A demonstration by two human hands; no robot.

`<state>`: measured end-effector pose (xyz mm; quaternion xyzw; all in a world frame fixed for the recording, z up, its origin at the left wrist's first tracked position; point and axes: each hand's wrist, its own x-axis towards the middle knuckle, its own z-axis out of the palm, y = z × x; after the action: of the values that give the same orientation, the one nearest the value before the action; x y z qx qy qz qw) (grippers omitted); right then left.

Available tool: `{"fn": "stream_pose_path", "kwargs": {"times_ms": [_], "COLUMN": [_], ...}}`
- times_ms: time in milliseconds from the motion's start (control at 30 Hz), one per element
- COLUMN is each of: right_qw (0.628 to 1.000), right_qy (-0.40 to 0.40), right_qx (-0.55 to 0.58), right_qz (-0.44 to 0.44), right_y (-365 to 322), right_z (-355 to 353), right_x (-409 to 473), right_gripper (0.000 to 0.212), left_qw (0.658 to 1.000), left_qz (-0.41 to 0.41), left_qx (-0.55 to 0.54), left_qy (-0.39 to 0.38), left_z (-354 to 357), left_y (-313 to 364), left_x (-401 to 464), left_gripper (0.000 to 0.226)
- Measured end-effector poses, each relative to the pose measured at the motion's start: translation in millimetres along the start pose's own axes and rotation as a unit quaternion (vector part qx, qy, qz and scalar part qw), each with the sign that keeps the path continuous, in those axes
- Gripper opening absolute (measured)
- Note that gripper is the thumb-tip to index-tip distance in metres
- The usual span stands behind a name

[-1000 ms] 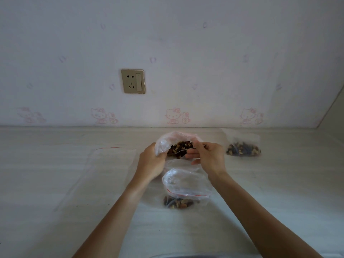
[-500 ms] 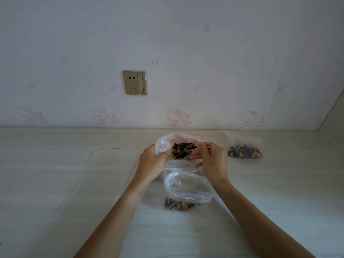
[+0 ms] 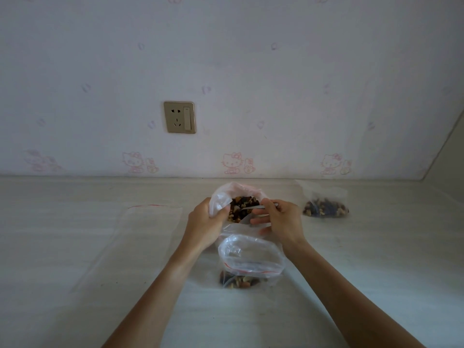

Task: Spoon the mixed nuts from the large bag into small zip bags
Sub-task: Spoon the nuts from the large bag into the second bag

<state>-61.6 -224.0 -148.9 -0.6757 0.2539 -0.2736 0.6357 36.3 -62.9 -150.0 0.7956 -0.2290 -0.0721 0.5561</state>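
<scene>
Head view, 1 frame; worktop pale, running back to a papered wall.

Item 1: left hand; fingers curled round the near-left rim of the large bag, gripping it and holding the mouth open.

Item 2: right hand; thumb and forefinger pinched on the handle of a spoon, remaining fingers spread loosely below; holding nothing else.

Item 3: spoon; metal; long axis roughly level, running from the right hand leftward toward the left hand, bowl end inside the bag mouth among the mixed nuts; whether the bowl is loaded cannot be told.

Item 4: large bag; between the 2 hands, touching both; mouth facing the wearer, nuts visible inside.

Item 5: small zip bag; open, mouth up, red zip line visible; just nearer the wearer than both hands, below the gap between them; some nuts at its bottom; closer to the right hand than the left, by a little.

Item 6: filled small bag; flat on the worktop, to the right of the right hand, apart from it.

Item 7: empty bag; flat, to the left of the left hand.

Judgement: scooping step in hand; the coming transfer would run from the large bag back toward the wearer and down into the open mouth, a short path for the right hand; spill risk at the soft rim.
</scene>
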Motion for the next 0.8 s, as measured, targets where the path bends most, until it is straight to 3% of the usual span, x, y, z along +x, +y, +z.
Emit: {"fn": "stream_pose_path", "kwargs": {"times_ms": [267, 400, 567, 733, 800], "right_qw": [0.985, 0.989, 0.994, 0.993, 0.993], "right_qy": [0.003, 0.006, -0.014, -0.032, -0.040], "right_qx": [0.123, 0.110, 0.099, 0.109, 0.105], "right_qz": [0.118, 0.096, 0.046, 0.020, 0.020], "right_y": [-8, -19, -44, -59, -58], "right_z": [-12, -24, -42, -62, -70], "right_x": [-3, -7, -17, -40, -50], "right_gripper": [0.026, 0.028, 0.028, 0.028, 0.028], "left_qw": [0.995, 0.992, 0.978, 0.944, 0.950], "left_qz": [0.012, 0.020, 0.094, 0.208, 0.206], "left_qx": [0.042, 0.074, 0.134, 0.183, 0.179], "left_qy": [0.090, 0.104, 0.129, 0.178, 0.155], "left_z": [-7, -11, -21, -29, -31], "left_y": [-10, -8, -1, 13, 18], "left_x": [6, 8, -4, -43, -57], "left_gripper": [0.021, 0.032, 0.065, 0.037, 0.023]}}
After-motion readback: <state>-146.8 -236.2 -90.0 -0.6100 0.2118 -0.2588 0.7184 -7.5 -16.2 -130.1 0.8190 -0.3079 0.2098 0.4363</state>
